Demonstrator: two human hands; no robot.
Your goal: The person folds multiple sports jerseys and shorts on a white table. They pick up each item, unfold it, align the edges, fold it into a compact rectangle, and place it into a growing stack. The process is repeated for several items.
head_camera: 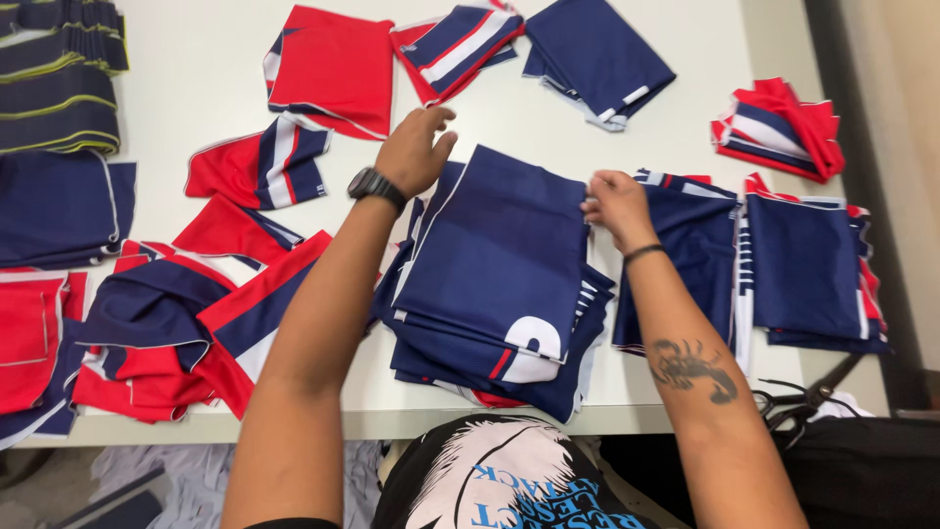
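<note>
Your left hand [416, 147] lies at the upper left corner of the navy panel [494, 255], fingers loosely curled and slightly spread; whether the fingertips pinch the cloth edge or only rest beside it cannot be told. A black watch [376, 185] sits on that wrist. Your right hand [617, 204] is at the panel's upper right corner, thumb and fingers pressed together on the fabric edge, pinching it. A dark band [643, 253] circles that wrist.

The navy panel lies topmost on a stack [490, 367] of similar navy pieces at the middle of the white table [186, 69], near its front edge. White and red markings show at the panel's lower right.

To the right of the stack, touching it, lies a second navy pile [690, 255]; just beyond it is a third pile [813, 264] with red trim. A small red, white and navy bundle [778, 127] lies at the far right, apart from these.

Along the far edge lie a red piece [333, 69], a striped piece [455, 44] and a navy piece [597, 54]. To the left of your left arm are red and navy pieces [196, 313] in a loose heap, with a striped red piece [259, 162] above them. Dark folded cloth [59, 78] with yellow-green edging lies at the far left corner.

Scissors [803, 400] lie at the lower right, by the table's near edge.
</note>
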